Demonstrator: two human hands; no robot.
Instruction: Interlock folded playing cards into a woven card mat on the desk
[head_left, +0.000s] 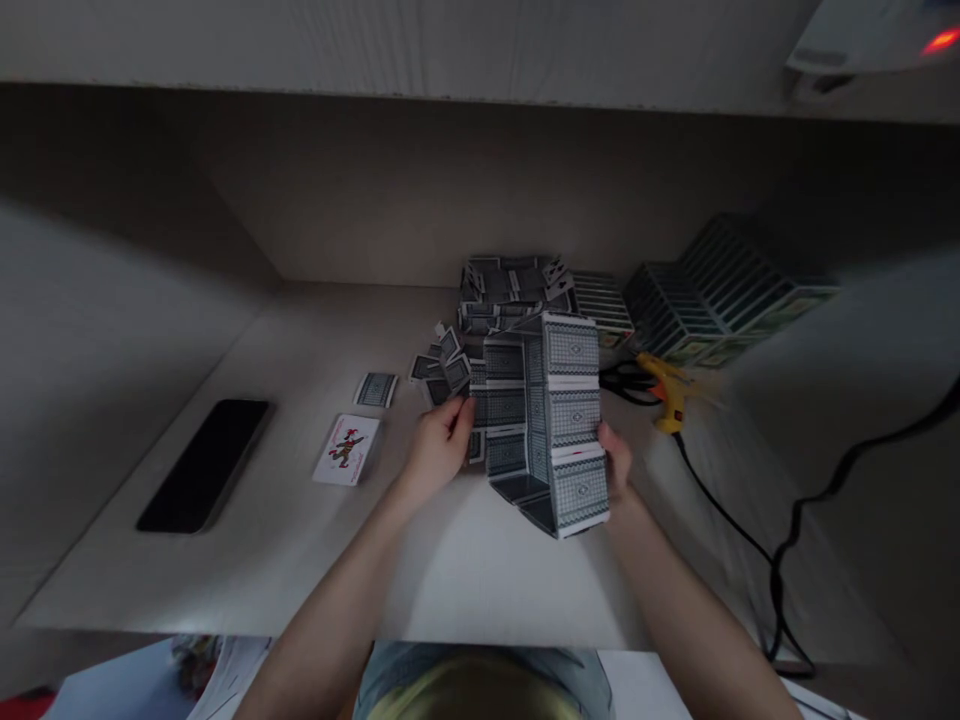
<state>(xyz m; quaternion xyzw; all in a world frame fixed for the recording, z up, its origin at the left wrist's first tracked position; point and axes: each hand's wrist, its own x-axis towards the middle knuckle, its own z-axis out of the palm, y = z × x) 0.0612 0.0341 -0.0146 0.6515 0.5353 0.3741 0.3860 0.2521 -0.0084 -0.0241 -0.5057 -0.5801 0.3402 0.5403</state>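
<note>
Black phone (204, 466) at 9 o'clock; yellow glue gun (666, 392) and scissors (626, 382) at 3; black cable (780, 540) at 4.

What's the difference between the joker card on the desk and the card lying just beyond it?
The joker card lies face up, showing a red and dark jester on white, while the other card lies face down, showing its grey patterned back. The joker card sits nearer the black phone; the other card sits nearer the loose cards. Both lie flat on the pale desk, not touching.
</note>
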